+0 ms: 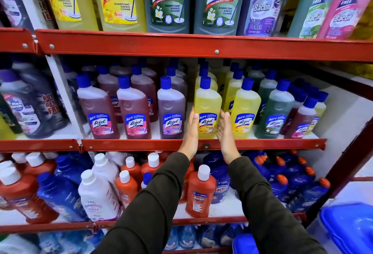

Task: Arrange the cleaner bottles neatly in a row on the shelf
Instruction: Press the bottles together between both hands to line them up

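Both sets of fingers were straight and spread flat, the left hand (191, 130) pressed to one side of a yellow Lizol bottle (207, 108) and the right hand (225, 130) just beside its other side, neither closed around it. The bottle stood upright at centre frame in the front row on the red-edged middle shelf (141, 144), between a purple Lizol bottle (171, 110) and another yellow bottle (245, 110). Dark sleeves (153, 203) ran down to the bottom of the frame.

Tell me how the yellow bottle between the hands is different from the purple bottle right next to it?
The yellow bottle holds bright yellow liquid; the purple bottle holds dark purple liquid. The yellow bottle's label has a yellow bottom; the purple bottle's label has a purple one. The left hand and right hand flank the yellow bottle with open palms; the purple bottle stands alone. Both stand upright on the middle shelf's front row, with blue caps and Lizol labels.
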The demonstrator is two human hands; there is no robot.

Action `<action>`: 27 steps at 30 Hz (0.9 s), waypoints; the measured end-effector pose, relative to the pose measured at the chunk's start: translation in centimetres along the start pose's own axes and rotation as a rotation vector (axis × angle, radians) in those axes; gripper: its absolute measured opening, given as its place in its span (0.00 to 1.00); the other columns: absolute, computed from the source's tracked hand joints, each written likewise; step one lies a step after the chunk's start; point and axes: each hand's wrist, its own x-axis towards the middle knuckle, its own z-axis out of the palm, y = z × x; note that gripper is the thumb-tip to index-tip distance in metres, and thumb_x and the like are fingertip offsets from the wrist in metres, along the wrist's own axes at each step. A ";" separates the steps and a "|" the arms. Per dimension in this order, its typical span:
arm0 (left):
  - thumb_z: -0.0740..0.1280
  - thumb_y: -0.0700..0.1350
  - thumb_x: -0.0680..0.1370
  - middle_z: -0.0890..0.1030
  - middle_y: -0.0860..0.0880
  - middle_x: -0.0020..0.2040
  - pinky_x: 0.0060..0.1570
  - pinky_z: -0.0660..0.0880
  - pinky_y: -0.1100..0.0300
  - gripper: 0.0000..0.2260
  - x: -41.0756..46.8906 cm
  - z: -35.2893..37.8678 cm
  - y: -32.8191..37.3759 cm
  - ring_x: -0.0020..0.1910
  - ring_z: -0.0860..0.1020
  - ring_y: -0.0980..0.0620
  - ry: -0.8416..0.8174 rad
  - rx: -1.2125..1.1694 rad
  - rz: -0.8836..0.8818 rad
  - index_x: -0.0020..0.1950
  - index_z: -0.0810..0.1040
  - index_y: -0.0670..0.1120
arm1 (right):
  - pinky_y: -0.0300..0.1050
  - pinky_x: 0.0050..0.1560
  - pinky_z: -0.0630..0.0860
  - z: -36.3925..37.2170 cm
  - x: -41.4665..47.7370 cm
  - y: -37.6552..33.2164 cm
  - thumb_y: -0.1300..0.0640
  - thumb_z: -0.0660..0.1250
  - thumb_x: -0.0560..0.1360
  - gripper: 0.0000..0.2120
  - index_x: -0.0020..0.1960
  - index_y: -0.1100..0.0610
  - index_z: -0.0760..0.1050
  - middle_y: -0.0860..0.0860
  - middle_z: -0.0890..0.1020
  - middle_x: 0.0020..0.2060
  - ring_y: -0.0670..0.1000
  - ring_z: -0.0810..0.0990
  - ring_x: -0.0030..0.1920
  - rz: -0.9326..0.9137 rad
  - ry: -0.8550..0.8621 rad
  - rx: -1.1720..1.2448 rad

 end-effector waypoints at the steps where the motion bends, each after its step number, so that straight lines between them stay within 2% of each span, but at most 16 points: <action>1: 0.56 0.80 0.75 0.74 0.51 0.78 0.76 0.71 0.38 0.39 0.2 -0.1 -0.4 0.76 0.74 0.49 0.004 0.011 0.001 0.82 0.62 0.63 | 0.22 0.43 0.75 0.0 0.0 -0.1 0.47 0.45 0.88 0.16 0.62 0.43 0.71 0.35 0.79 0.53 0.25 0.81 0.46 -0.009 -0.002 -0.002; 4: 0.57 0.80 0.75 0.69 0.51 0.81 0.78 0.67 0.37 0.39 0.6 -0.3 -1.0 0.79 0.70 0.49 0.014 0.041 0.003 0.82 0.59 0.65 | 0.27 0.51 0.78 -0.1 0.2 0.3 0.44 0.48 0.87 0.16 0.62 0.40 0.75 0.36 0.83 0.56 0.30 0.83 0.54 -0.016 0.020 -0.047; 6: 0.55 0.79 0.76 0.66 0.51 0.83 0.79 0.66 0.41 0.39 -0.3 -0.2 -0.1 0.81 0.67 0.50 0.024 0.067 0.013 0.83 0.58 0.63 | 0.39 0.66 0.78 -0.2 0.0 0.7 0.37 0.52 0.85 0.20 0.71 0.42 0.73 0.42 0.81 0.66 0.37 0.80 0.66 0.001 0.067 -0.089; 7: 0.54 0.75 0.78 0.64 0.50 0.84 0.80 0.65 0.44 0.37 -1.0 0.0 0.2 0.81 0.66 0.51 0.039 0.074 0.027 0.84 0.56 0.61 | 0.41 0.71 0.74 -0.2 -0.3 1.1 0.35 0.53 0.84 0.26 0.76 0.45 0.69 0.44 0.77 0.72 0.40 0.76 0.71 -0.007 0.112 -0.107; 8: 0.54 0.71 0.79 0.63 0.50 0.84 0.79 0.65 0.48 0.35 -1.7 0.0 0.4 0.81 0.66 0.51 0.067 0.075 0.045 0.84 0.56 0.60 | 0.36 0.72 0.70 0.1 -0.8 1.3 0.36 0.54 0.84 0.28 0.79 0.48 0.66 0.45 0.73 0.75 0.41 0.72 0.73 -0.035 0.175 -0.128; 10: 0.54 0.66 0.82 0.68 0.49 0.81 0.77 0.68 0.50 0.26 -3.0 -0.2 0.5 0.78 0.69 0.52 0.194 0.073 0.142 0.80 0.61 0.63 | 0.26 0.65 0.67 0.8 -1.8 1.6 0.46 0.55 0.86 0.22 0.76 0.54 0.68 0.47 0.72 0.71 0.37 0.70 0.69 -0.179 0.336 -0.193; 11: 0.54 0.65 0.82 0.72 0.48 0.78 0.75 0.71 0.50 0.23 -3.6 -0.5 0.4 0.75 0.72 0.53 0.280 0.065 0.194 0.77 0.65 0.64 | 0.28 0.63 0.69 1.3 -2.2 1.8 0.50 0.56 0.87 0.18 0.72 0.56 0.71 0.49 0.72 0.67 0.35 0.70 0.65 -0.245 0.403 -0.212; 12: 0.54 0.64 0.82 0.75 0.47 0.75 0.73 0.72 0.51 0.21 -4.0 -0.9 0.3 0.73 0.75 0.54 0.365 0.058 0.242 0.75 0.67 0.63 | 0.36 0.64 0.73 2.1 -2.5 1.9 0.52 0.56 0.87 0.15 0.68 0.56 0.72 0.50 0.73 0.64 0.35 0.71 0.61 -0.277 0.426 -0.197; 14: 0.53 0.61 0.83 0.76 0.44 0.73 0.71 0.71 0.59 0.23 -4.5 -1.7 0.6 0.70 0.75 0.58 0.489 0.066 0.313 0.75 0.69 0.55 | 0.53 0.66 0.75 3.8 -3.1 2.1 0.50 0.55 0.86 0.13 0.64 0.54 0.74 0.50 0.75 0.59 0.38 0.75 0.59 -0.316 0.353 -0.179; 16: 0.52 0.61 0.83 0.73 0.47 0.74 0.71 0.68 0.65 0.24 -4.6 -3.0 1.4 0.71 0.72 0.63 0.547 0.056 0.348 0.76 0.67 0.54 | 0.59 0.72 0.72 5.7 -3.4 2.3 0.43 0.53 0.85 0.20 0.68 0.50 0.75 0.48 0.77 0.65 0.45 0.76 0.67 -0.300 0.208 -0.191; 18: 0.52 0.65 0.81 0.67 0.50 0.79 0.77 0.63 0.59 0.28 -4.2 -4.5 2.2 0.77 0.65 0.62 0.527 0.044 0.305 0.80 0.62 0.57 | 0.59 0.81 0.63 7.6 -3.5 1.7 0.33 0.50 0.81 0.30 0.77 0.44 0.68 0.46 0.71 0.77 0.48 0.66 0.80 -0.219 0.067 -0.156; 20: 0.51 0.70 0.79 0.60 0.53 0.85 0.83 0.57 0.48 0.33 -3.5 -5.8 2.6 0.84 0.58 0.54 0.446 0.032 0.234 0.83 0.57 0.59 | 0.56 0.84 0.57 9.1 -2.7 1.4 0.22 0.50 0.73 0.43 0.82 0.42 0.58 0.43 0.62 0.83 0.45 0.58 0.83 -0.105 -0.006 -0.075; 22: 0.53 0.75 0.78 0.59 0.56 0.85 0.83 0.59 0.43 0.35 -2.8 -6.9 2.7 0.84 0.59 0.52 0.342 -0.025 0.157 0.82 0.59 0.61 | 0.54 0.83 0.60 10.0 -1.4 1.3 0.18 0.52 0.70 0.49 0.83 0.44 0.56 0.43 0.61 0.83 0.44 0.61 0.82 -0.012 -0.042 0.013; 24: 0.56 0.78 0.77 0.65 0.53 0.84 0.80 0.66 0.42 0.40 -2.5 -7.5 3.1 0.81 0.68 0.51 0.281 -0.064 0.085 0.83 0.62 0.59 | 0.51 0.75 0.74 10.0 -0.6 1.1 0.24 0.52 0.76 0.41 0.82 0.46 0.61 0.47 0.70 0.79 0.46 0.72 0.77 0.043 -0.065 0.046; 25: 0.55 0.75 0.79 0.68 0.51 0.83 0.78 0.69 0.44 0.37 -2.5 -7.7 3.6 0.78 0.71 0.51 0.269 -0.062 0.070 0.84 0.61 0.58 | 0.45 0.67 0.80 10.0 -0.3 1.1 0.29 0.50 0.81 0.35 0.81 0.47 0.64 0.48 0.75 0.76 0.45 0.78 0.72 0.054 -0.066 0.055; 27: 0.51 0.64 0.86 0.70 0.49 0.81 0.74 0.74 0.48 0.28 -2.2 -8.0 4.1 0.75 0.74 0.52 0.251 -0.057 0.060 0.84 0.60 0.56 | 0.33 0.54 0.82 9.8 0.2 1.4 0.36 0.46 0.85 0.30 0.80 0.49 0.65 0.47 0.78 0.71 0.38 0.82 0.62 0.051 -0.100 0.067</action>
